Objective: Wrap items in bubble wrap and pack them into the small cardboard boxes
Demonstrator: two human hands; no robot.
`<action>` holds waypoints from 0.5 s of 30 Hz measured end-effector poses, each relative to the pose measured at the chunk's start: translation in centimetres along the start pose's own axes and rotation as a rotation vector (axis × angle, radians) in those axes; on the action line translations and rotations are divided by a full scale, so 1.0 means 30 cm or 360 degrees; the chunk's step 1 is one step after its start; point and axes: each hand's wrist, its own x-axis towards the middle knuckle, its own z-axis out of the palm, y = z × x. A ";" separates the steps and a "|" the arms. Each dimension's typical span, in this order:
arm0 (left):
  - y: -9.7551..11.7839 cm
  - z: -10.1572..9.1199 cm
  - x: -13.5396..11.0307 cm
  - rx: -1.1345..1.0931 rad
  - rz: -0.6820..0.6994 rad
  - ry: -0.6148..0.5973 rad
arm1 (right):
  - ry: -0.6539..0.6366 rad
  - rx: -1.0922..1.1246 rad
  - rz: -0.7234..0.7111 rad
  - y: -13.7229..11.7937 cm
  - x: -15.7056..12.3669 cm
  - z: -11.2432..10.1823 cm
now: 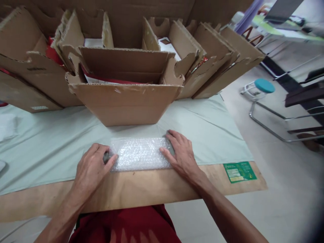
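We are taking the front cardboard box (pixel 126 104) as our landmark. The bubble wrap (pixel 140 153) is lying on our side of it, partly on the pale cloth (pixel 205 116) and partly over the wooden edge (pixel 152 189). Our left hand (pixel 91 167) is resting at the wrap's left end, nearer to us than the box; its fingers are curling and its thumb is standing apart from the forefinger. A dark patch (pixel 106 157) is showing in that gap, and we cannot tell whether the hand is pinching anything. Our right hand (pixel 182 153) is lying over the other end, nearer to us and rightward of the box, fingers spreading, thumb resting on the wrap, with no closed grip showing.

As for progress, we are judging the wrap to be laid out flat as a neat oblong; no tape is showing on it. Whether anything is sitting inside it, we cannot tell. Fastening it, if wanted, is seemingly remaining, and it is lying outside the box.
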 end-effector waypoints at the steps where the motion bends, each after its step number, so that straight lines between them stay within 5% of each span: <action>1: 0.007 0.000 0.001 -0.0058 -0.0021 -0.0013 | -0.0006 0.0034 -0.0021 -0.006 0.006 0.004; 9: 0.062 -0.043 -0.069 -0.0881 -0.0439 -0.0054 | 0.0030 0.0587 0.0141 -0.045 -0.031 -0.050; 15: 0.066 -0.049 -0.205 -0.1768 -0.0957 -0.0350 | -0.0006 0.0338 -0.0300 -0.112 0.085 -0.093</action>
